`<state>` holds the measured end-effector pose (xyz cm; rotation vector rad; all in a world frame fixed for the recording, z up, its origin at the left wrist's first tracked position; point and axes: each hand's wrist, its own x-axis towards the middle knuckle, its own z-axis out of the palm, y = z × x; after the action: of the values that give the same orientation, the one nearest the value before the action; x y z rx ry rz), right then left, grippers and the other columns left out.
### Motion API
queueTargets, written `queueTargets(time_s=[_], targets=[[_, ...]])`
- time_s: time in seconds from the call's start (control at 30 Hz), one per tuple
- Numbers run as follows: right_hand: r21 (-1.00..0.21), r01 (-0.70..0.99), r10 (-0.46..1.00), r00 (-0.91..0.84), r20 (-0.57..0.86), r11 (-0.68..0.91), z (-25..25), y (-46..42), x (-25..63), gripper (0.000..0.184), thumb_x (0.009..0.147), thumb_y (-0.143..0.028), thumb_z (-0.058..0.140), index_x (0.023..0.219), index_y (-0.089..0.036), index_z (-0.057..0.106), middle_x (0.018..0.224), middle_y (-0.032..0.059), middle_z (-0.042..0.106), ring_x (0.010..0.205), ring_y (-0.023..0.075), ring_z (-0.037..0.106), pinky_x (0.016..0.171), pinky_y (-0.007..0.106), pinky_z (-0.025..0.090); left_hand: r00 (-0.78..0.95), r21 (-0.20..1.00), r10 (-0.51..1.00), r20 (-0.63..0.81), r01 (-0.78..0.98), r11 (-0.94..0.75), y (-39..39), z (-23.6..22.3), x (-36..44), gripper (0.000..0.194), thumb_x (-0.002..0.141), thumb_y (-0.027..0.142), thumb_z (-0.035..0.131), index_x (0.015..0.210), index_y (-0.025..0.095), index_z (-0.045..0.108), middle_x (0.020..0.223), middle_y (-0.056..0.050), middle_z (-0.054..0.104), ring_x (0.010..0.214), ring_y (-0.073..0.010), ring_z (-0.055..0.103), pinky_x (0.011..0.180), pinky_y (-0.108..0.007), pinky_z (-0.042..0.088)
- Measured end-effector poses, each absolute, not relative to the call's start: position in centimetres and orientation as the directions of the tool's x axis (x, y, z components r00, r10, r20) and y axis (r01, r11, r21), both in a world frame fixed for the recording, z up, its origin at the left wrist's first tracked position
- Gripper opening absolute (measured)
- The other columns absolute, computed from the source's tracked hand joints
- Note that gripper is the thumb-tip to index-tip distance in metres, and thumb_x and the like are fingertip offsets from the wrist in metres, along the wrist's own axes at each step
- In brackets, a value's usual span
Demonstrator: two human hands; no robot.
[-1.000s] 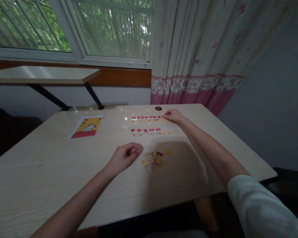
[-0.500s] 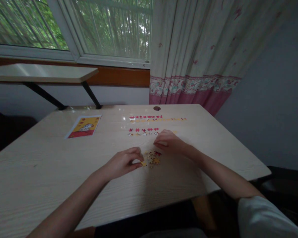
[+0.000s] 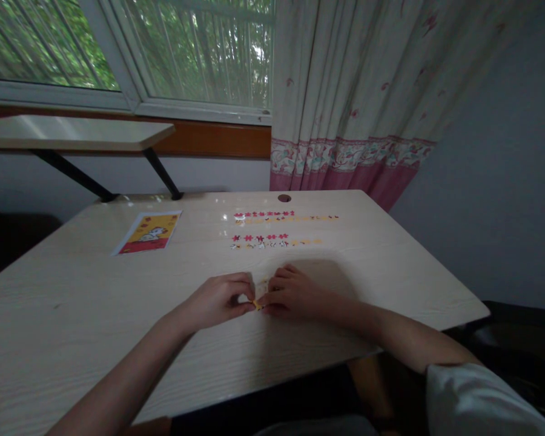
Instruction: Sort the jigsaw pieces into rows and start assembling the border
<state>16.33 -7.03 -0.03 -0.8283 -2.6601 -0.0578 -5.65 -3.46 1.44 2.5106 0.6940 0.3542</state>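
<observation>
Two bare hands meet at a small yellow puzzle piece on a pale desk

The left hand [image 3: 218, 298] pinches the yellow puzzle piece [image 3: 257, 305] between thumb and forefinger, low over the near middle of the desk [image 3: 200, 369]. The right hand [image 3: 295, 293] comes in from the other side, fingers curled, fingertips at the same piece; whether they grip it or only touch it, I cannot tell. The visible sliver of the piece seems to slope from upper left to lower right, but fingers cover too much to show its full long axis or where its knobs point. Just beyond, loose pieces [image 3: 263, 283] lie partly hidden by the right hand. Farther back, two pairs of rows, the red rows [image 3: 260, 237] and the yellow and white rows [image 3: 276, 244], run left to right. At left lies a dog picture [image 3: 151, 234], its red band toward the person
</observation>
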Motion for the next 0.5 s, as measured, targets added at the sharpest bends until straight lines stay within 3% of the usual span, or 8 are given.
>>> queueTargets(time_s=[0.13, 0.5], targets=[[-0.116, 0.603, 0.599, -0.714, 0.363, 0.789, -0.7, -7.1, 15.9, 0.021, 0.079, -0.044, 0.059, 0.088, -0.026, 0.067, 0.081, 0.0000, 0.063, 0.081, 0.0166, 0.049, 0.075, 0.032, 0.034, 0.836, 0.524, 0.539, 0.101, 0.416, -0.743, -3.6, 1.5, -5.5, 0.012, 0.079, 0.025, 0.056, 0.086, 0.021, 0.065, 0.084, -0.002, 0.060, 0.074, -0.0143, 0.057, 0.067, -0.024, 0.044], [-0.251, 0.707, 0.749, -0.604, 0.273, 0.661, -0.1, -7.7, 15.3, 0.013, 0.078, -0.034, 0.061, 0.084, -0.024, 0.067, 0.082, 0.0015, 0.061, 0.084, 0.0166, 0.048, 0.078, 0.031, 0.030, 0.850, 0.559, 0.524, 0.055, 0.409, -0.722, -3.6, 1.1, -5.5, 0.008, 0.082, 0.022, 0.054, 0.085, 0.020, 0.062, 0.086, -0.001, 0.059, 0.081, -0.0150, 0.056, 0.071, -0.025, 0.043]])
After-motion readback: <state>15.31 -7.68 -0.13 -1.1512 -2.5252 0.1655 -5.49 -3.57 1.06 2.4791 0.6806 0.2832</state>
